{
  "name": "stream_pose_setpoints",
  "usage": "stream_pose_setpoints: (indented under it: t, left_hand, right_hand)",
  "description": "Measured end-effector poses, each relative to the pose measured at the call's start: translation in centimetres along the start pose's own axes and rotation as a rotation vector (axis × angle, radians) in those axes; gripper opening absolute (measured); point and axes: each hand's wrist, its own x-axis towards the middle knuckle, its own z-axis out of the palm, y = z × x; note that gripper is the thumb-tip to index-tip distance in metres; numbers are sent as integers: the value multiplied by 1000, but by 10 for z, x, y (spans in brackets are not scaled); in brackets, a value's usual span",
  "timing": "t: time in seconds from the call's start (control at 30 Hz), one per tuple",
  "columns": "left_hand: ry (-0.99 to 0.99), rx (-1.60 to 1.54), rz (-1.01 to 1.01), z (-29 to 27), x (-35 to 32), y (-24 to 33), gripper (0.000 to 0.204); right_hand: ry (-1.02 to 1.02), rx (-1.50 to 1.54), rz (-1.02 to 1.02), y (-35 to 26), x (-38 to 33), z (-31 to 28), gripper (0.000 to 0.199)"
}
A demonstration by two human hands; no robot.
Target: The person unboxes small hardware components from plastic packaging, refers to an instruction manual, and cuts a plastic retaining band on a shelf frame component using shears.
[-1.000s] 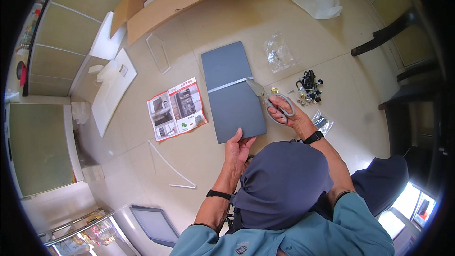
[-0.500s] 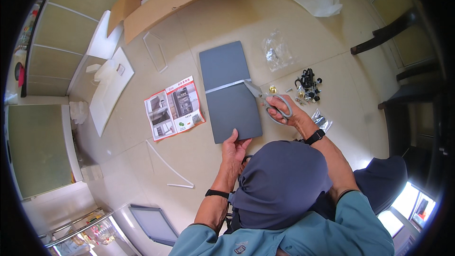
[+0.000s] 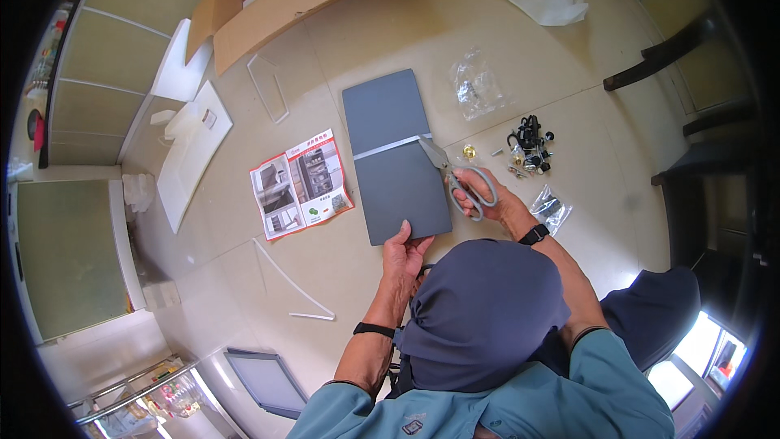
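Note:
A dark grey rectangular panel (image 3: 402, 195) lies in front of me, crossed by a pale strap (image 3: 392, 146) around its upper middle. My left hand (image 3: 404, 254) grips the panel's near edge, thumb on top and fingers underneath. In my right hand (image 3: 481, 195) is a pair of scissors (image 3: 436, 154) with grey handles, my fingers through the loops. The blades reach over the panel's right edge, their tips at the strap's right end. Whether the strap is between the blades, I cannot tell.
Left of the panel lies a printed leaflet (image 3: 301, 183). To the right are black fittings (image 3: 532, 145), a small hardware bag (image 3: 550, 210) and clear plastic (image 3: 475, 85). An open cardboard box (image 3: 317, 4) stands at the back, white foam boards (image 3: 193, 154) at the left, a grey framed panel (image 3: 265, 382) lower left.
The scissors' handles have turned slightly in my right hand, while the blade tips remain by the strap. My left hand keeps its hold on the panel.

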Motion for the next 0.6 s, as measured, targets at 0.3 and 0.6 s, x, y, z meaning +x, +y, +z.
stream_pose_setpoints:
  t: [0.3,0.6]
  left_hand:
    - [20,-29,34,3,-2,-4,29]
    - [-31,-13,47,0,-2,-2,29]
  right_hand:
    - [9,-125,36,-31,-9,2,28]
    - [-29,-496,-186,-118,-34,25,26]
